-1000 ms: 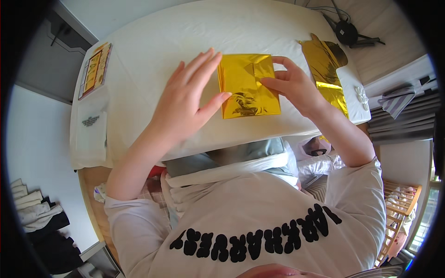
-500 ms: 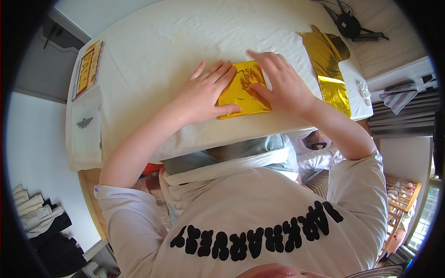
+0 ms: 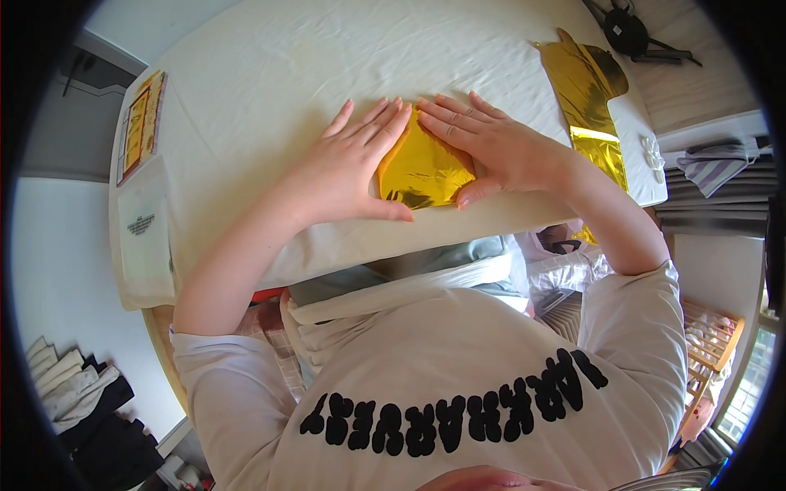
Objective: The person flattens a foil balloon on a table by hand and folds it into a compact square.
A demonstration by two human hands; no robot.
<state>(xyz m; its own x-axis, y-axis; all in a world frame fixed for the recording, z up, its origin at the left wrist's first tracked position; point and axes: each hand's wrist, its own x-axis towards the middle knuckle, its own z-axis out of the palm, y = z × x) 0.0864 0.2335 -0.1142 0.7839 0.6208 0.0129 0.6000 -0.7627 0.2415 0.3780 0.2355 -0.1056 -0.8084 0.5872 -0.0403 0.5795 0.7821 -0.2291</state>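
A shiny gold foil packet (image 3: 426,170) lies flat near the table's front edge, between my two hands. My left hand (image 3: 354,168) rests along its left side, fingers stretched out and pointing away from me, thumb by the near left corner. Over the packet's far right part lies my right hand (image 3: 490,149), its fingers spread and flat, the thumb at the near right edge. The fingertips of both hands almost meet at the far edge. Neither hand grips anything. My palms and fingers hide the packet's left and right edges.
A long gold foil sheet (image 3: 585,98) lies at the table's right, with a white coiled cord (image 3: 652,159) near it. A printed card (image 3: 142,127) and a white packet (image 3: 144,237) are at the left. A black stand (image 3: 627,33) is at the far right.
My right hand has come down flat onto the packet's far right part from a raised, curled pose. The left hand has shifted slightly, and the fingertips of both hands have drawn together.
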